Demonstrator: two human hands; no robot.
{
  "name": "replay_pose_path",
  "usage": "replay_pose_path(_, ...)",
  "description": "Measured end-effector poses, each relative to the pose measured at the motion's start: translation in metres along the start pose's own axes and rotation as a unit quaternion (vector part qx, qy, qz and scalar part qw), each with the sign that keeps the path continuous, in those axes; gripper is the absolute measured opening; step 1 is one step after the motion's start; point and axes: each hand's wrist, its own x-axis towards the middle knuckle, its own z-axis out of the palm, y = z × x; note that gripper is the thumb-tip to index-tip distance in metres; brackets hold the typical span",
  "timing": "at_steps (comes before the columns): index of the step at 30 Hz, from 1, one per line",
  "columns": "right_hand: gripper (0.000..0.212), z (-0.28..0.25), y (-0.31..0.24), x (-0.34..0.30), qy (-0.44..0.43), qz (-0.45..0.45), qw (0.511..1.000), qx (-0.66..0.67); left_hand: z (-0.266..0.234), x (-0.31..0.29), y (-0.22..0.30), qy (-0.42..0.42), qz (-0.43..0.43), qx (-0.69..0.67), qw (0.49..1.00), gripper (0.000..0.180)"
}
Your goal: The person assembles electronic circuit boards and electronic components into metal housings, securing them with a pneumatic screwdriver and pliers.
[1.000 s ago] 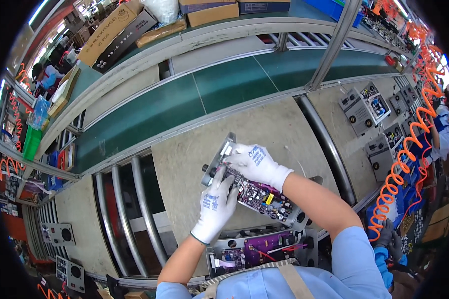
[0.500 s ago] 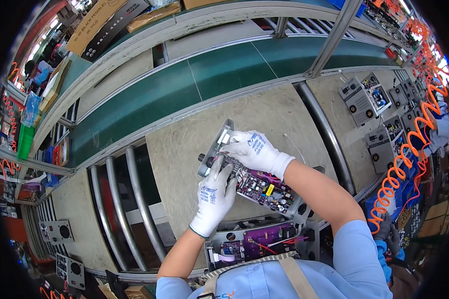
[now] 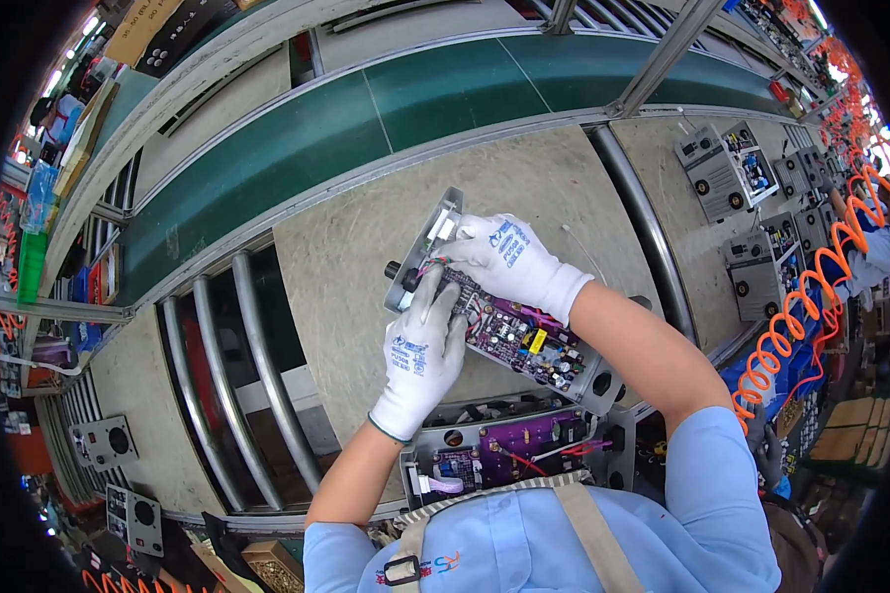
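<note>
In front of me lies a tilted grey metal chassis [image 3: 597, 387] carrying a dark purple circuit board [image 3: 509, 336]. Its end panel [image 3: 427, 240] stands up at the left, with a black knob [image 3: 393, 269] on its outer side. My right hand [image 3: 512, 259], in a white glove, pinches thin coloured wires [image 3: 439, 261] beside the panel. My left hand [image 3: 417, 358], gloved too, reaches to the same wires from below, its fingers closed over the board's left end. What its fingertips hold is hidden. A second opened chassis [image 3: 524, 447] with a purple board sits against my body.
Steel rollers [image 3: 233, 387] lie left of the wooden board [image 3: 336, 237], and another roller [image 3: 647, 232] lies right of it. A green conveyor belt [image 3: 267, 148] runs beyond. Grey units [image 3: 724, 178] stand at the right, near a coiled orange hose [image 3: 773, 346].
The view has shifted slightly. Both hands stay at the wires by the end panel, with only small finger movements. The chassis keeps about the same tilt.
</note>
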Motion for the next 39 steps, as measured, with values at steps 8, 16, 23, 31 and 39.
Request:
replay_pose_path(8,0.023,-0.012,-0.005,0.002,-0.064,0.054,0.996,-0.02,-0.005,0.006,0.003,-0.037,-0.012,-0.01,0.999,0.031)
replay_pose_path(16,0.03,-0.03,0.008,-0.016,0.024,0.154,0.986,0.067,-0.043,-0.009,0.022,-0.021,-0.026,-0.011,0.999,0.03)
replay_pose_path(23,0.024,-0.074,-0.014,-0.014,-0.133,0.248,0.936,0.211,-0.04,0.042,0.013,0.002,0.087,0.177,0.98,0.037)
replay_pose_path(31,0.021,-0.072,0.008,-0.028,-0.105,0.278,0.928,0.227,-0.023,0.059,0.023,-0.03,0.02,0.183,0.982,0.047)
replay_pose_path(39,0.022,-0.018,0.022,0.004,-0.073,0.152,0.957,0.234,-0.029,0.046,0.02,0.038,0.024,0.147,0.988,0.048)
